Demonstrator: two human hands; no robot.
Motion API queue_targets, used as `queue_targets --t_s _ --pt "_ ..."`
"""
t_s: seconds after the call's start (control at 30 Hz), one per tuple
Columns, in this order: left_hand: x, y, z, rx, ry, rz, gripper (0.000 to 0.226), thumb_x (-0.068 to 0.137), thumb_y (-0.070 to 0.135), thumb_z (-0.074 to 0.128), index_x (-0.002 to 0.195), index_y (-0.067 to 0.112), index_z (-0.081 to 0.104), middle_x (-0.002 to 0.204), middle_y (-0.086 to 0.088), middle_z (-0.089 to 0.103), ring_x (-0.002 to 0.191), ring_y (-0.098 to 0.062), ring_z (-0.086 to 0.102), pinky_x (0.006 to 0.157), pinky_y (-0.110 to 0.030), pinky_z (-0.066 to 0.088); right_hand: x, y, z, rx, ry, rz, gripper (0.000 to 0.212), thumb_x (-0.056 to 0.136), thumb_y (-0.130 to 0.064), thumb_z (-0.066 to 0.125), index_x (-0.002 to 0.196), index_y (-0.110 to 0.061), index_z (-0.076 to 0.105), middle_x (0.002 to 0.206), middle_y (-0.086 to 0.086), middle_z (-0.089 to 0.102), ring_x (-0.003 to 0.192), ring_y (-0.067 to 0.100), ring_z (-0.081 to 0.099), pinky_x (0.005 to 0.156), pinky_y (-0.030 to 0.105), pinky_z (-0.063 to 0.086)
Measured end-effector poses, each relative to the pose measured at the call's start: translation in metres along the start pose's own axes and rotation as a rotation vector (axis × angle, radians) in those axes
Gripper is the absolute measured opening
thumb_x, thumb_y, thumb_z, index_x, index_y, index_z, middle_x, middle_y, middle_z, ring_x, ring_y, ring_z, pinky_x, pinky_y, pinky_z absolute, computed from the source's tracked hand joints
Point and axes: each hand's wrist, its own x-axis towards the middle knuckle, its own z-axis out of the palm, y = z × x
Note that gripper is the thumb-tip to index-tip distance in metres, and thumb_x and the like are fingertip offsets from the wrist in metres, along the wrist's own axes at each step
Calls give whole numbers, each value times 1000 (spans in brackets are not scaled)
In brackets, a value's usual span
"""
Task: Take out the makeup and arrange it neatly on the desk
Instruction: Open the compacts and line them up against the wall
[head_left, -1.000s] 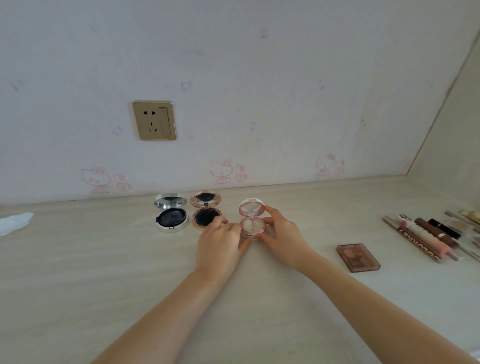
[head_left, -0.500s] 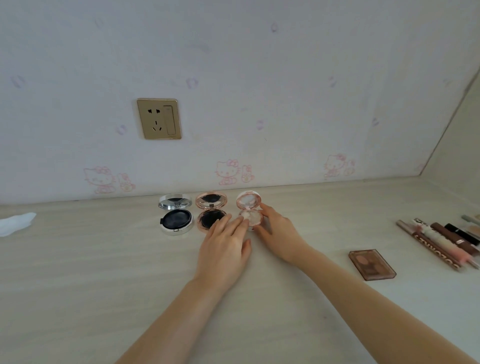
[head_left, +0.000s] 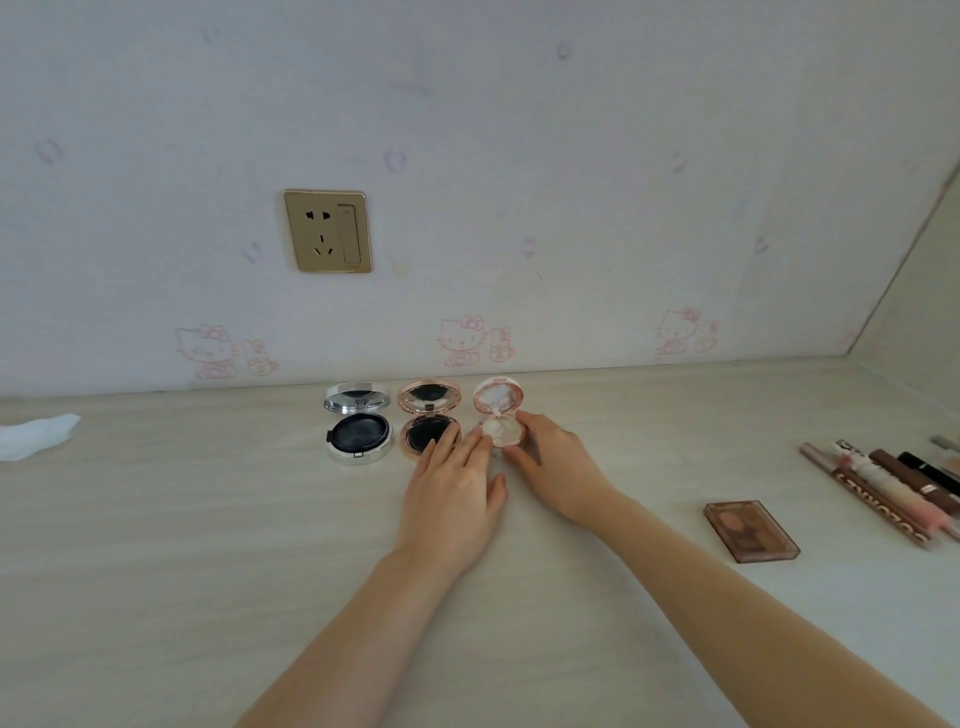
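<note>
Three open compacts (head_left: 428, 418) stand in a row — our right hand (head_left: 553, 460) grips the pink compact (head_left: 500, 423), left hand (head_left: 451, 493) spread flat (palette (head_left: 750, 530) and tubes (head_left: 893, 491) wait unaligned).

- A gold wall socket (head_left: 327, 232) sits in front of me, upper left of centre, with a rocker switch down its right side.
- My wall (head_left: 519, 156) is pale wallpaper, printed with faint pink cartoon cats just above the desk line.
- A crumpled white tissue (head_left: 34, 437) lies at the far left edge.
- A plain side panel (head_left: 924, 312) closes the right corner.
</note>
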Motion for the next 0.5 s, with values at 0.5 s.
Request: queue_targets --t_s 0.5 --pt "0 0 -1 -20 2 0 56 98 37 39 149 16 29 157 2 25 147 -17 11 118 -28 6 0 -2 5 -32 29 13 27 92 -31 54 115 -17 51 106 2 64 103 22 56 91 37 43"
